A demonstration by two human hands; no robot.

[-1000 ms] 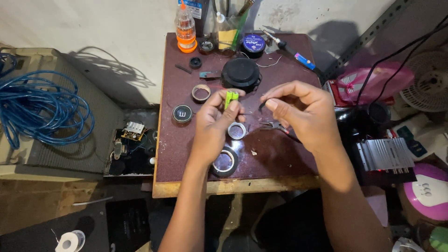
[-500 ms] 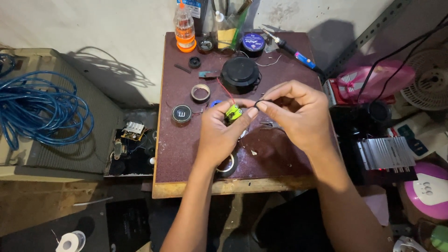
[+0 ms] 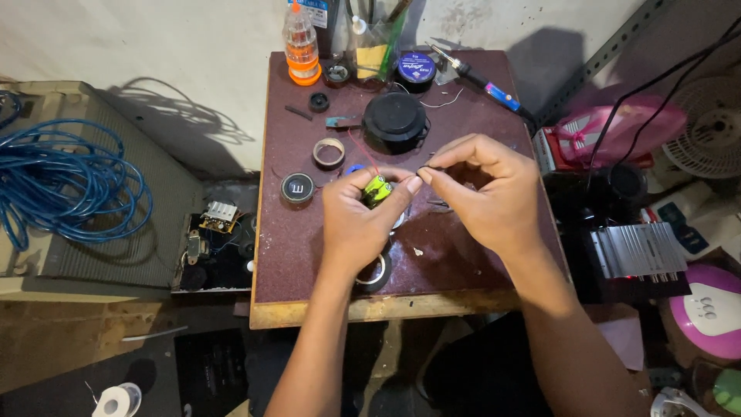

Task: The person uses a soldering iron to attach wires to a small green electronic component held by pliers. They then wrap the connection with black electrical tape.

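Note:
My left hand (image 3: 357, 220) is closed around a small green cylindrical battery (image 3: 377, 188) with a thin red wire (image 3: 361, 151) running up from it. My right hand (image 3: 485, 193) pinches a thin dark wire end (image 3: 427, 169) between thumb and forefinger, right beside the battery. Both hands hover over the middle of the small dark red table (image 3: 309, 255). A tape roll (image 3: 377, 272) lies partly hidden under my left wrist.
On the table lie a round black cap (image 3: 394, 121), a tan ring (image 3: 329, 152), a small round tin (image 3: 297, 188), an orange-capped bottle (image 3: 300, 45) and a soldering iron (image 3: 478, 79). Blue cable coil (image 3: 65, 181) lies left; a fan (image 3: 714, 127) and silver device (image 3: 637, 251) right.
My left hand lifted the battery off the table's middle and closed around it. My right hand moved its pinched wire in next to the battery.

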